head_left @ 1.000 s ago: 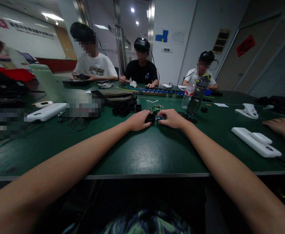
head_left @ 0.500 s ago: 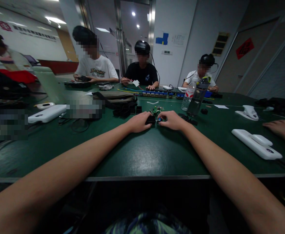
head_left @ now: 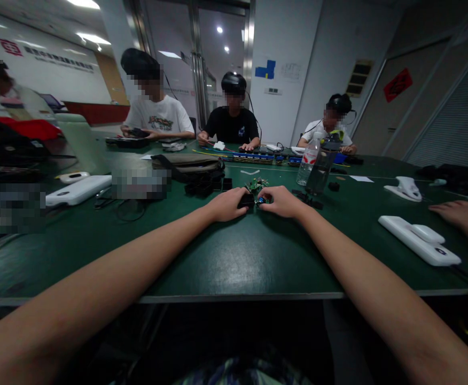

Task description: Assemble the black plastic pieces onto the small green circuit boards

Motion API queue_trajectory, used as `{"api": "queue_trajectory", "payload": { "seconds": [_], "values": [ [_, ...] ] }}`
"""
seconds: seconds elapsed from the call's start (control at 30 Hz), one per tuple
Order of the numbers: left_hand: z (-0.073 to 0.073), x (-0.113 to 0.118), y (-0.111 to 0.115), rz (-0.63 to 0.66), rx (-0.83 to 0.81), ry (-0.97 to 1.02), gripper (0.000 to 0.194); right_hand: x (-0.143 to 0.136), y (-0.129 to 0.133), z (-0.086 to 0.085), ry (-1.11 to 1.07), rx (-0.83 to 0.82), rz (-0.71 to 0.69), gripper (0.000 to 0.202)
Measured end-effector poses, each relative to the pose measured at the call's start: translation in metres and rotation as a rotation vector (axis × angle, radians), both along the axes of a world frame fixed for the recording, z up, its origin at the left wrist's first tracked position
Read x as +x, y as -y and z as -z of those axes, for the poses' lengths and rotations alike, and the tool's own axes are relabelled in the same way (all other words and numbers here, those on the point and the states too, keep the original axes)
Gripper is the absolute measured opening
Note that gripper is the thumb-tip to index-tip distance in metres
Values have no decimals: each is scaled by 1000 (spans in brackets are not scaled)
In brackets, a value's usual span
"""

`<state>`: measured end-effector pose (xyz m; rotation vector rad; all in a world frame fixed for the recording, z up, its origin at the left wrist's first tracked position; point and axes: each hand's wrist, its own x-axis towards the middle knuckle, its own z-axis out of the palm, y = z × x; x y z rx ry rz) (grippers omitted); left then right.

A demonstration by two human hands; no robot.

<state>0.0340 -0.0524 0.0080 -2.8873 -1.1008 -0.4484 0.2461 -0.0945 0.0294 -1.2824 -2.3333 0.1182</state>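
My left hand is closed around a small black box-like case, resting low over the green table. Close beside it, my right hand pinches a small circuit board with a blue part; the fingers cover most of it. The two held pieces are very near each other, and I cannot tell whether they touch. Just beyond my fingertips lies a heap of small green circuit boards. Several black cases stand to the left of the heap.
A dark bag lies behind the cases. Clear bottle and dark bottle stand at right. White power banks lie left and right. Another person's hand rests at the right edge. Several people sit around the table.
Both my hands stay in nearly the same place and keep their hold. The view has tilted slightly. Across the table, a person's white piece has come down lower.
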Motion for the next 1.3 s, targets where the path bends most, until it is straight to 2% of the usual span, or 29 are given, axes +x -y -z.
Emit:
{"api": "queue_trajectory", "payload": {
  "seconds": [0.7, 1.0, 1.3],
  "values": [
    [-3, -2, 3, 1, -10, 9, 43, -3, -2, 4, 5, -20, -10, 16],
    [0, -3, 1, 75, -2, 121, 35, -4, -1, 2, 6, -11, -11, 17],
    [-3, -2, 3, 98, -21, 122, 33, -3, -1, 3, -2, -6, -11, 17]
  ]
}}
